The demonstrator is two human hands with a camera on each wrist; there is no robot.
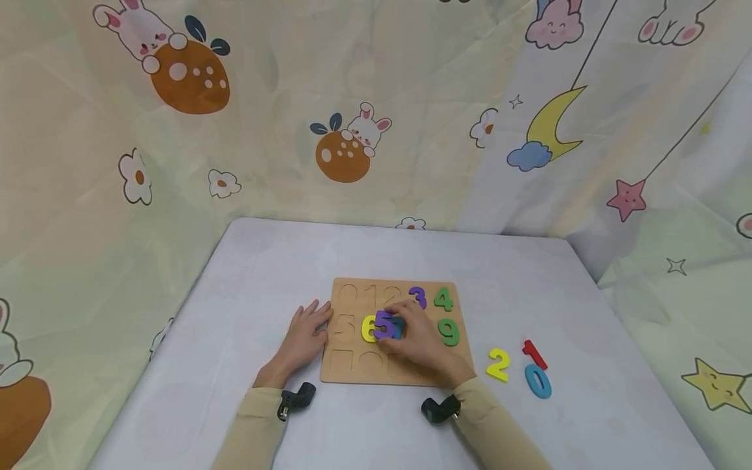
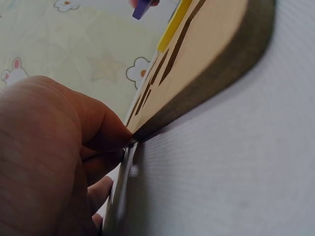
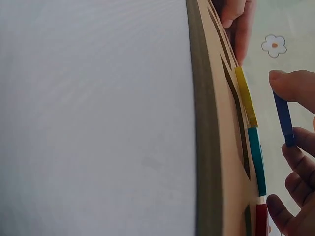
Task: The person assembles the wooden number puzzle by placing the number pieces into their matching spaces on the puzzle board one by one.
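My right hand (image 1: 418,336) holds a purple number 5 (image 1: 384,324) between thumb and fingers. The right wrist view shows this 5 (image 3: 283,117) raised over the wooden number board (image 1: 358,365). Beneath it, a yellow 6 (image 1: 368,328) and a teal number piece (image 1: 399,326), partly covered, sit in the board's middle row. A red piece (image 3: 261,220) lies under my right fingers, mostly hidden. My left hand (image 1: 302,339) rests at the board's left side, fingers extended, with the thumb (image 2: 115,125) right at its edge.
A purple 3 (image 1: 418,296), a green 4 (image 1: 444,299) and a green 9 (image 1: 448,332) sit in the board. To its right on the white table (image 1: 282,261) lie a yellow 2 (image 1: 498,365), a red 1 (image 1: 534,354) and a blue 0 (image 1: 538,381). Printed curtains surround the table.
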